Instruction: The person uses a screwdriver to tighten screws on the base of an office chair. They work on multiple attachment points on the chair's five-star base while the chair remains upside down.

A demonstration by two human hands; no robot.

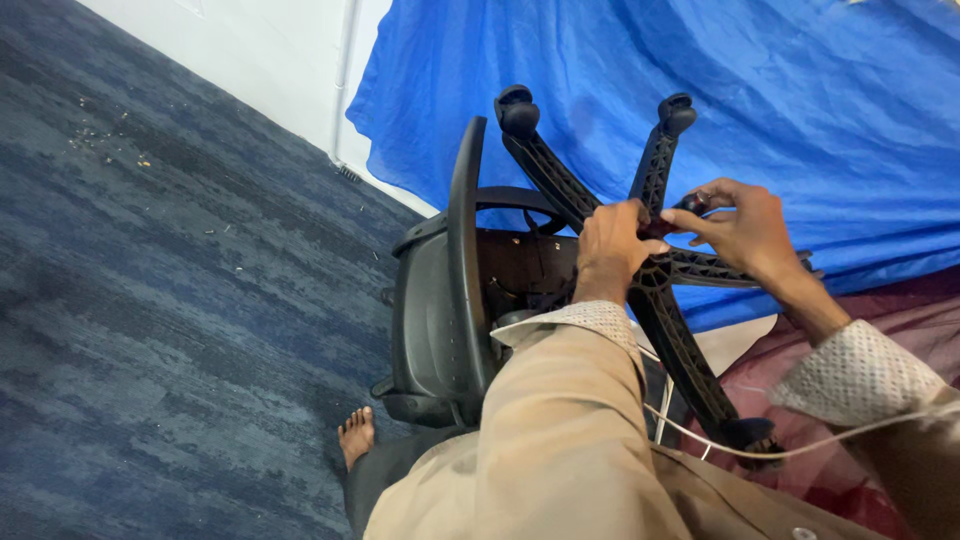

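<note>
Head view shows a big blue sheet hanging behind a black chair that lies on its side on the dark carpet. The chair's star base points up at the person, with its legs spread out and wheels at the tips. Both hands meet at the middle of the base. The left hand rests on the hub with fingers curled together. The right hand is just beside it and pinches a small dark part that sits right between the two hands. A bare foot stands by the chair.
</note>
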